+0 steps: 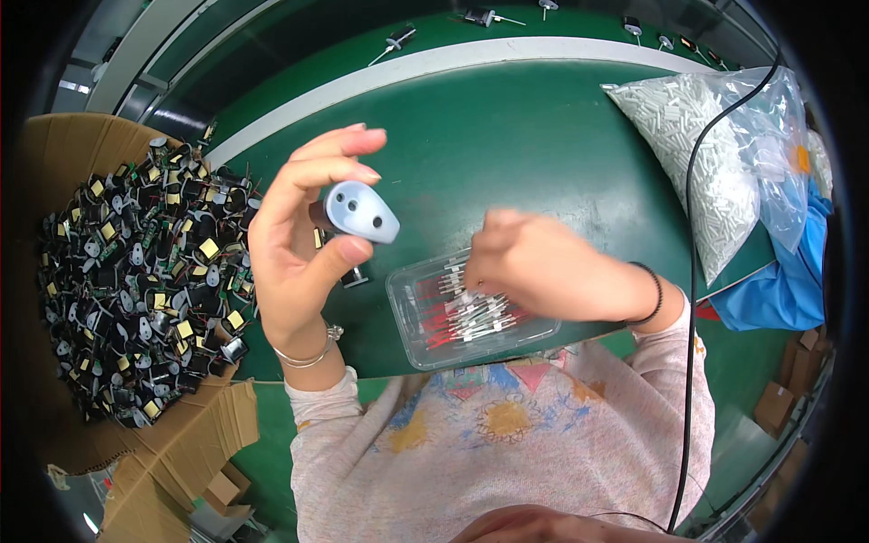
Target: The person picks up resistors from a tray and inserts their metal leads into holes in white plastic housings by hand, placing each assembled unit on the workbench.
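Note:
My left hand (294,217) is raised over the table and grips a small device by its sides. Its pale grey teardrop-shaped cap (362,213), with three dark holes, faces up; a dark body partly shows below it. My right hand (520,262) is slightly blurred, its fingers bent together at the clear plastic tray (398,312). Whatever is between those fingertips is hidden. In the tray lie several thin parts with white sleeves (480,317) and red ends. Beside the tray, under my left hand, a small black-and-metal piece (357,276) rests on the table.
At the left stands a cardboard box (77,136) heaped with black devices (145,281) bearing grey caps. A clear bag of white tubes (697,154) sits at the right, near blue cloth (778,290). A black cable (692,271) hangs down. More devices (489,16) lie beyond the pale rail (434,54).

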The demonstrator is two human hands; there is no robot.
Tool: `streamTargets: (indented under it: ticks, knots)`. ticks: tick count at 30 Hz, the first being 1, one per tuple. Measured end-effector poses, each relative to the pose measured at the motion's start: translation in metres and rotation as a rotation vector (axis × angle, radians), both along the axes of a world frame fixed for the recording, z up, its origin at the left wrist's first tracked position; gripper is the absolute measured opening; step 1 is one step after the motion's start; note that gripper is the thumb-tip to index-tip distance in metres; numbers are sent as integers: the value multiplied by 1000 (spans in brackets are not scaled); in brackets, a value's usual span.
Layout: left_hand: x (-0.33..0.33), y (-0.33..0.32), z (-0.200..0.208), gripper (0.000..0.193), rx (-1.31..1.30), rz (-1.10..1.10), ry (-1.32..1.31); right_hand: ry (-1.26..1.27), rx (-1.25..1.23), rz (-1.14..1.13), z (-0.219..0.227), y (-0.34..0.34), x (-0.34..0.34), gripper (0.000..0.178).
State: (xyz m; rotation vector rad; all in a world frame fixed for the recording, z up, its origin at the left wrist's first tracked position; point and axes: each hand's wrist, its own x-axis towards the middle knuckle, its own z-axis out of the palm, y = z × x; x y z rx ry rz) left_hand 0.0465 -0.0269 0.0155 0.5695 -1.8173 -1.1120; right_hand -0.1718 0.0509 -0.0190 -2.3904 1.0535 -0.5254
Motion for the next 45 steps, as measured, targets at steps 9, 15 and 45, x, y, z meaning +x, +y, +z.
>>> streamTargets:
  ticks: [9, 15, 45]
  knots:
    - [-3, 4, 7, 47, -154, -308, -441, -49, -438, -385, 40, -5, -14, 17]
    - [-11, 7, 1, 46, -72, -343, -400, -122, -464, -396, 49, -1, -13, 20]
    - [-33, 23, -19, 45, -178, -81, -3, -820, -272, -266, 50, 12, -20, 19]
